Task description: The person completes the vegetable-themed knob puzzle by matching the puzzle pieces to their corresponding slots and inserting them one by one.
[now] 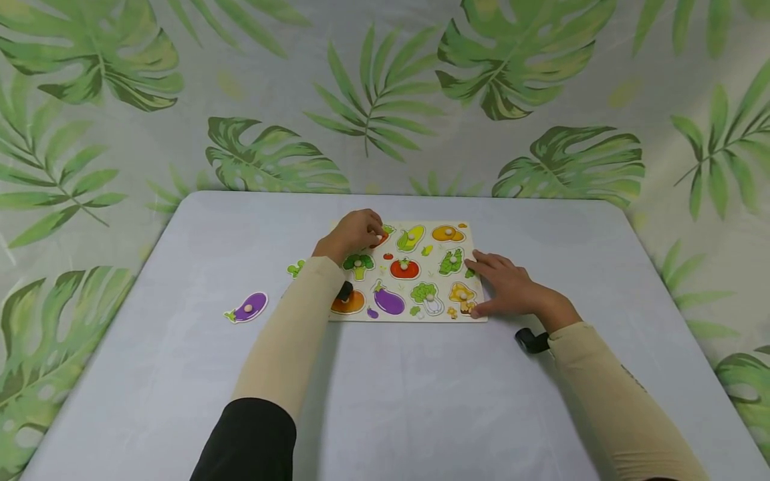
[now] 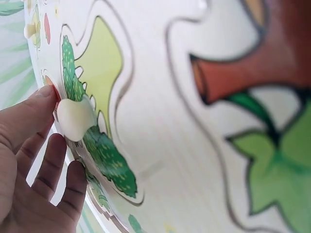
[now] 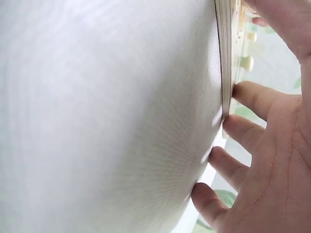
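Observation:
A wooden vegetable puzzle board (image 1: 373, 317) lies on the table, with knobbed pieces such as a tomato (image 1: 404, 269) and corn (image 1: 412, 238). At the board's far left corner, my left hand (image 1: 351, 234) pinches a red vegetable piece (image 1: 380, 241); its exact kind and my index finger are mostly hidden. In the left wrist view, a cucumber picture (image 2: 114, 162) with a pale knob (image 2: 75, 119) stands beside those fingers. My right hand (image 1: 508, 284) rests at the board's right edge, fingers spread; in the right wrist view, fingertips touch the board's side (image 3: 225, 58) and the tabletop.
A purple eggplant piece (image 1: 248, 308) lies on the white table (image 1: 421, 401) left of the board. Next to it, a green piece (image 1: 295, 268) is partly covered by my left forearm. A leaf-patterned cloth (image 1: 373, 100) hangs behind the table.

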`<act>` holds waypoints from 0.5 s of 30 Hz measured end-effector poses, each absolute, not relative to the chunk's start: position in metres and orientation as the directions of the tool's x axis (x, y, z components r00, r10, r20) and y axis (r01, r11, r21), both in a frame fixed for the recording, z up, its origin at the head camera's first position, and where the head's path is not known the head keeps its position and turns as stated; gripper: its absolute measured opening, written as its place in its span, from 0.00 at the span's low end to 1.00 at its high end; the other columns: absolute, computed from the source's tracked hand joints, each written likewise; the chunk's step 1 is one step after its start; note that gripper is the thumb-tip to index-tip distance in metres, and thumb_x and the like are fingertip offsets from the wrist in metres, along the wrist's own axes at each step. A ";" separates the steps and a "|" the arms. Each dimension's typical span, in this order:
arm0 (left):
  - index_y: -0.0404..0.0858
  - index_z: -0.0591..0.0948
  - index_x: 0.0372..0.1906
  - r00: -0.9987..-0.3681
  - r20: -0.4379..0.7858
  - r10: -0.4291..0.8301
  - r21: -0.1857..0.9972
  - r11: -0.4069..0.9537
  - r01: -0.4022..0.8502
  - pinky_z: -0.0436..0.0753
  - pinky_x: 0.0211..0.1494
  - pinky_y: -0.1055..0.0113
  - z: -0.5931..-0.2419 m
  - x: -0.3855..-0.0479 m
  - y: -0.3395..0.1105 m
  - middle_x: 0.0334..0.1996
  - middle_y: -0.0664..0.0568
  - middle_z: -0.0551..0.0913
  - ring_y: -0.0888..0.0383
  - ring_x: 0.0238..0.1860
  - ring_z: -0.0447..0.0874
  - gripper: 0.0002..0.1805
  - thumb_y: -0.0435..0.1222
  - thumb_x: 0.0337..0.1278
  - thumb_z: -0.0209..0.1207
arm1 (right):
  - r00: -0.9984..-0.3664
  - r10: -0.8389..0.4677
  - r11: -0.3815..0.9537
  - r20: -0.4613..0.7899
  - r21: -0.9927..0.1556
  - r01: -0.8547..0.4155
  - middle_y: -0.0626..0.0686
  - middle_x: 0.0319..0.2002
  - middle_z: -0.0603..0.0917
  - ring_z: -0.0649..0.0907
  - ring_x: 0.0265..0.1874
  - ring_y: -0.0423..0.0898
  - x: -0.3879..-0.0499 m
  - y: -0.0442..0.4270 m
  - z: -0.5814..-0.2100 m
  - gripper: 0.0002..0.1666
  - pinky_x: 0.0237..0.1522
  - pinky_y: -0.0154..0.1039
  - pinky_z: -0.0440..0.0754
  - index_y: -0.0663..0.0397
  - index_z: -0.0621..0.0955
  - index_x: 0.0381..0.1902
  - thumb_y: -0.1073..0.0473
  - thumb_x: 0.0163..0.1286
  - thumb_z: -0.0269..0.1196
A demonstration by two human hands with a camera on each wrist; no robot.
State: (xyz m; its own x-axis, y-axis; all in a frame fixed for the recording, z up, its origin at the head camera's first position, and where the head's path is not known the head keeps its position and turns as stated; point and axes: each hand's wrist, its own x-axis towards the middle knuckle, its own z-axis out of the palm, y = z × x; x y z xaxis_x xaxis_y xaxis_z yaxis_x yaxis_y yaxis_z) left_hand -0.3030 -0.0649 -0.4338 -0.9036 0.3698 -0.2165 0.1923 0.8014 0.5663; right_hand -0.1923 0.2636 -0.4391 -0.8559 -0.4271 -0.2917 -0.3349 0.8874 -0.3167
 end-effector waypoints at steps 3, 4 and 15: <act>0.38 0.87 0.50 -0.904 -0.211 0.372 0.587 0.787 0.187 0.75 0.70 0.57 -0.435 -0.302 -0.067 0.63 0.49 0.76 0.50 0.63 0.74 0.13 0.33 0.64 0.59 | -0.855 -0.427 0.886 -0.294 -0.326 -0.330 0.60 0.80 0.50 0.52 0.77 0.66 -0.193 0.264 -0.440 0.63 0.65 0.75 0.60 0.49 0.58 0.78 0.34 0.52 0.73; 0.38 0.87 0.51 -0.902 -0.210 0.376 0.596 0.781 0.187 0.75 0.70 0.57 -0.435 -0.301 -0.067 0.63 0.49 0.76 0.49 0.63 0.74 0.13 0.33 0.64 0.59 | -0.855 -0.426 0.885 -0.295 -0.330 -0.327 0.60 0.80 0.50 0.52 0.77 0.66 -0.194 0.264 -0.441 0.63 0.65 0.75 0.59 0.49 0.57 0.78 0.34 0.52 0.73; 0.37 0.81 0.59 -0.884 -0.127 0.449 0.635 0.722 0.275 0.80 0.58 0.53 -0.406 -0.290 -0.103 0.61 0.45 0.80 0.47 0.55 0.79 0.18 0.36 0.66 0.59 | -0.853 -0.425 0.890 -0.303 -0.313 -0.332 0.60 0.80 0.49 0.51 0.77 0.67 -0.195 0.264 -0.440 0.64 0.65 0.76 0.59 0.49 0.57 0.78 0.33 0.52 0.73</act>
